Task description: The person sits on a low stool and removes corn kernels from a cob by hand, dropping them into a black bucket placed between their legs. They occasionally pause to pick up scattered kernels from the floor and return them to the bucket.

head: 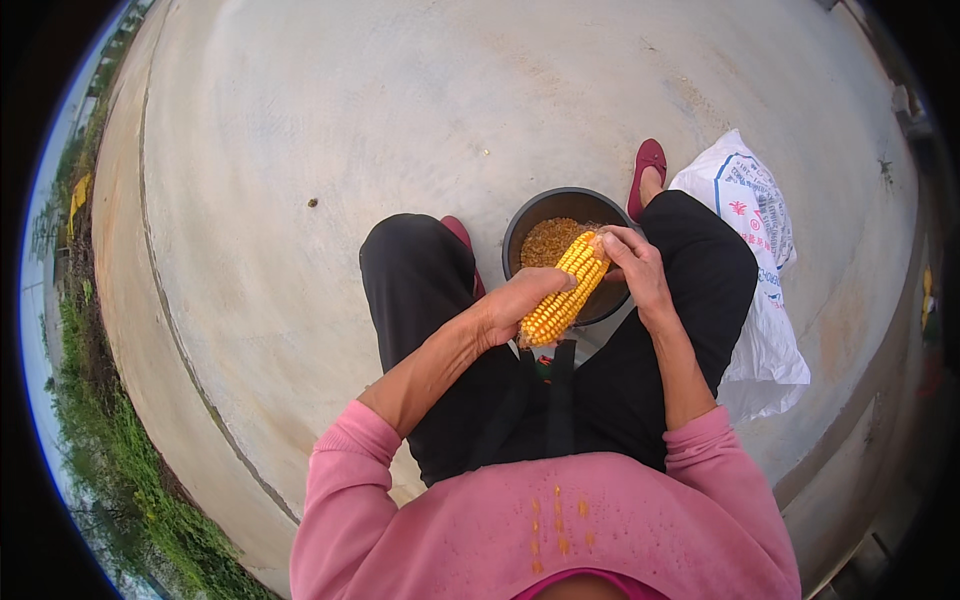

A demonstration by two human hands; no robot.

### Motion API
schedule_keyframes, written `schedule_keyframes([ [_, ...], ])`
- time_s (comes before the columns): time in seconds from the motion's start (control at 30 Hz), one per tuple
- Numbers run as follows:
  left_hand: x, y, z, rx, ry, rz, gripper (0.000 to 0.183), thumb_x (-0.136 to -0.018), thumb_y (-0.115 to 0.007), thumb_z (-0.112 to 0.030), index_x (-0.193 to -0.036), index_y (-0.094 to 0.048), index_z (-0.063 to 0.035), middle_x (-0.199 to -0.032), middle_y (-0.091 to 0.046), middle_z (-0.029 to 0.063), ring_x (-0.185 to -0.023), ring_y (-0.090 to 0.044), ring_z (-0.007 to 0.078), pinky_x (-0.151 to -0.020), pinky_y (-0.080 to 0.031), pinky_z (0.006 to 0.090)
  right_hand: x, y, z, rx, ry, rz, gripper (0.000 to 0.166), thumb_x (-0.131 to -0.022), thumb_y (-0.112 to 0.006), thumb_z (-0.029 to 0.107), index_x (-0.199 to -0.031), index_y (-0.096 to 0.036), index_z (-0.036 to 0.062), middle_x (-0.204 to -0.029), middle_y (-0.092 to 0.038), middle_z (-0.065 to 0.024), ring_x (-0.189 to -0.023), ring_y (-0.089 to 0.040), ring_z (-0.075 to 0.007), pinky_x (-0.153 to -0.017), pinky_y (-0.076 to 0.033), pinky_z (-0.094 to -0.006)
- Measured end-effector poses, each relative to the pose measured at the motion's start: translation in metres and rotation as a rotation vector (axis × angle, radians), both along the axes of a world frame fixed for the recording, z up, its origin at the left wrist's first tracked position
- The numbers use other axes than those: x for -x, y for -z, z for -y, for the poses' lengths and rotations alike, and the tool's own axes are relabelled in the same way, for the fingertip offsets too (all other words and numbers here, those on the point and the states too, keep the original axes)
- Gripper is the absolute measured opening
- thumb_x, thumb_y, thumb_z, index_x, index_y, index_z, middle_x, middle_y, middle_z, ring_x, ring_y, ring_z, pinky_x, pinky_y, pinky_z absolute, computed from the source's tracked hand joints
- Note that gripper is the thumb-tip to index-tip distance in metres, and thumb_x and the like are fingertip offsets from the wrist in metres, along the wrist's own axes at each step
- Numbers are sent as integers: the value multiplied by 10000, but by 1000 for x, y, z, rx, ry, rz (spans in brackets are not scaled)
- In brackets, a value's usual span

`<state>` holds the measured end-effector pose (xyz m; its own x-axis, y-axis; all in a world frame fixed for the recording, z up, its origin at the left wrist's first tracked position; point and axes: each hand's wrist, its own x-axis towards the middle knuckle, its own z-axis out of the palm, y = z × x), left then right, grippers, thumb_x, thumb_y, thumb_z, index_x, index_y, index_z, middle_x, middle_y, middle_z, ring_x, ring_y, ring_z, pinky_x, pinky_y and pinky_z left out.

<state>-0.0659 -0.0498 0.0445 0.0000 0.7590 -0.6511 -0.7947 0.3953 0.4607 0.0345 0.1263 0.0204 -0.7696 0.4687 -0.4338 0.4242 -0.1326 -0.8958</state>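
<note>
An ear of yellow corn [564,294] slants across the space between my knees, its rows of kernels largely whole. My left hand [527,298] wraps its middle, thumb lying on top. At the far end, my right hand [636,264] pinches the tip, where some pale silk or husk clings. Beneath the corn stands a round dark bucket [517,217], partly covered by my hands. Loose corn kernels [551,238] lie on its bottom.
A white woven sack [765,315] with printed writing lies beside my right leg. My feet in dark red shoes [646,169] flank the bucket. Concrete ground [337,112] spreads around, with a small dark lump [313,202] on it. Green plants [142,465] border the left side.
</note>
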Motion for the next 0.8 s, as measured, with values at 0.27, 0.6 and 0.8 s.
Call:
schedule_keyframes([
  [0.27, 9, -29, 0, -371, 6, -125, 598, -840, -611, -320, -1298, -370, -21, -1028, -504, 60, -862, -550, 118, -799, -463, 252, 113, -8, -54, -108, -270, 20, 235, -905, -566, 225, -809, -638, 23, -589, -508, 30, -487, -448, -54, -437, -376, -223],
  [0.6, 51, -41, 32, -194, -790, 651, 545, -924, -500, -243, -1375, -258, -55, -1111, -514, 129, -856, -591, 182, -721, -525, 323, 237, 208, -41, -506, -1082, 416, 199, -774, -660, 211, -852, -647, 28, -707, -633, -94, -642, -611, -191, -584, -484, -325],
  [0.8, 78, -51, 43, -16, -719, 780, 850, -826, -644, -349, -1453, -137, -79, -1362, -355, 149, -1199, -425, 238, -984, -361, 347, 225, 292, -21, -673, -1537, 405, 185, -757, -651, 151, -884, -600, 26, -832, -653, -172, -828, -625, -360, -708, -495, -441],
])
